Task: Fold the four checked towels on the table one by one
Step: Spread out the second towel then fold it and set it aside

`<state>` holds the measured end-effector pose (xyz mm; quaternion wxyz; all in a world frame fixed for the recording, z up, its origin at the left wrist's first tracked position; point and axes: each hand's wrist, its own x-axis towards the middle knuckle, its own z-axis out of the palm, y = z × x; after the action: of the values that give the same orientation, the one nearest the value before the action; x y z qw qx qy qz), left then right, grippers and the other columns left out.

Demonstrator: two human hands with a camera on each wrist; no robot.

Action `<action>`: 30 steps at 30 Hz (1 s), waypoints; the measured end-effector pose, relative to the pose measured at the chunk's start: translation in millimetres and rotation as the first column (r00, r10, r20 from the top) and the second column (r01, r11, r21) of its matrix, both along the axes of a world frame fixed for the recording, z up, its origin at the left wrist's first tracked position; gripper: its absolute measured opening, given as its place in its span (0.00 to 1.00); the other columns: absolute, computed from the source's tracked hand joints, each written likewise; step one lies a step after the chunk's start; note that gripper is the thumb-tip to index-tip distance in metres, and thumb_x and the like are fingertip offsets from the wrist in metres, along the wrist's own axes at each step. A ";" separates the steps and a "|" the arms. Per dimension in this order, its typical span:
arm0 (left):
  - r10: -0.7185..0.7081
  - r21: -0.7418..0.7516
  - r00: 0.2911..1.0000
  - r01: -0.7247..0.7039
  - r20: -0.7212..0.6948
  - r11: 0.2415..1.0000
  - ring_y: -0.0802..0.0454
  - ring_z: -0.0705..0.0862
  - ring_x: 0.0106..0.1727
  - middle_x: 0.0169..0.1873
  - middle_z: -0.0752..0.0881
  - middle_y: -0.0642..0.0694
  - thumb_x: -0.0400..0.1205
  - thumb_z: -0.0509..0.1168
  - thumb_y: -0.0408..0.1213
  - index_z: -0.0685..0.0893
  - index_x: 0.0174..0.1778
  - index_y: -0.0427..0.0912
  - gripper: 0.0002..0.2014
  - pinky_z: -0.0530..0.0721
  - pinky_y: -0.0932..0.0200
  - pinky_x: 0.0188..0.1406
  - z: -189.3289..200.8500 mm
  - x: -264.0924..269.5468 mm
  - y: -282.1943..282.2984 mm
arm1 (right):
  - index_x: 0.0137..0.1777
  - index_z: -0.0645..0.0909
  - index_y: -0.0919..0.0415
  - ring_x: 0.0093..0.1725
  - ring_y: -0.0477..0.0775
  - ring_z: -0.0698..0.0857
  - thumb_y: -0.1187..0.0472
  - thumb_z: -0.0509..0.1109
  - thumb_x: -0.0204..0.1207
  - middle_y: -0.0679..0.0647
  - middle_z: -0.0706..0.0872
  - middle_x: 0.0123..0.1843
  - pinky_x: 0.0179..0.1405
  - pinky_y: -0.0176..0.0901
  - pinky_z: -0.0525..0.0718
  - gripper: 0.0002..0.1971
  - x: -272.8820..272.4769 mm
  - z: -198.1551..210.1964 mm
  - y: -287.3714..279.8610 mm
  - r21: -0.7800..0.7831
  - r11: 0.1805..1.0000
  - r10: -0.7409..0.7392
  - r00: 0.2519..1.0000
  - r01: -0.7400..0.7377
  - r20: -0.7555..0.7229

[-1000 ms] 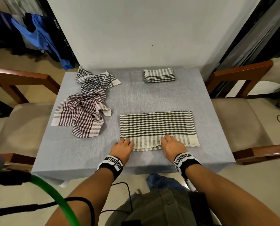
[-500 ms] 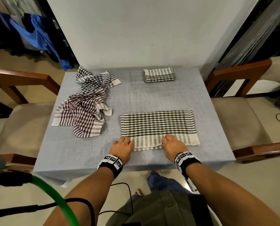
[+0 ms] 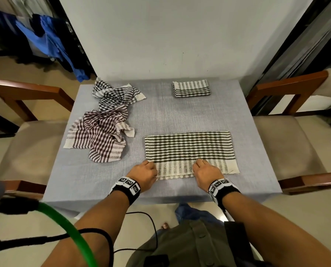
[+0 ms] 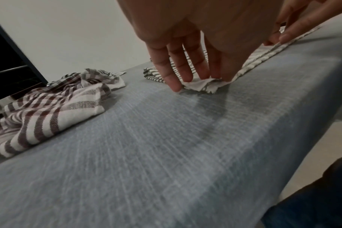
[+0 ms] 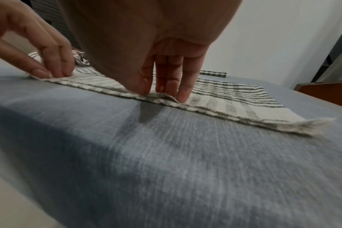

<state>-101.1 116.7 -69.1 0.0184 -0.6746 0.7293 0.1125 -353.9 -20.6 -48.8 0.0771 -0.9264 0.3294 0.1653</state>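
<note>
Green-checked towel (image 3: 189,149) lies on grey tablecloth (image 3: 170,116).

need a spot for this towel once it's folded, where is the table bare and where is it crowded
Bare cloth lies between the folded towel at the far edge and the flat towel both hands pinch, and along the right edge of the table. The near left corner is bare too. The left side is crowded by the crumpled towels.

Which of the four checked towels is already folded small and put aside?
The small folded towel at the table's far edge. The green one lies under both hands; the other two are crumpled at the left.
</note>
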 end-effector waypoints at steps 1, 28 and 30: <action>-0.010 0.016 1.000 0.010 0.012 1.000 0.44 0.81 0.51 0.49 0.85 0.45 0.79 0.67 0.43 0.89 0.47 0.41 0.10 0.88 0.45 0.41 -0.2 1.1 -0.8 | 0.66 0.75 0.61 0.62 0.57 0.77 0.65 0.65 0.76 0.56 0.76 0.66 0.47 0.52 0.88 0.18 0.2 -0.3 -0.5 0.000 1.000 0.004 1.000 -0.004 -0.006; 0.058 -0.055 0.997 -0.056 0.051 0.997 0.41 0.82 0.62 0.62 0.82 0.40 0.73 0.70 0.30 0.80 0.61 0.40 0.19 0.87 0.44 0.54 -12.6 -14.1 24.0 | 0.66 0.74 0.62 0.58 0.58 0.78 0.64 0.65 0.76 0.58 0.77 0.64 0.46 0.50 0.88 0.18 -11.5 -7.7 1.5 0.006 0.999 0.048 0.998 -0.048 0.035; 0.060 -0.057 0.996 -0.057 0.059 0.997 0.40 0.82 0.64 0.63 0.82 0.40 0.73 0.71 0.31 0.80 0.62 0.40 0.20 0.87 0.45 0.56 -14.7 -14.9 25.2 | 0.65 0.74 0.62 0.58 0.58 0.78 0.65 0.65 0.75 0.58 0.77 0.64 0.46 0.49 0.87 0.18 -11.9 -6.7 1.7 0.013 0.999 0.040 0.997 -0.040 0.064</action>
<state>-116.0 141.9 -83.8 0.0185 -0.6992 0.7110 0.0724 -365.8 -18.9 -55.6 0.0910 -0.9370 0.3069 0.1397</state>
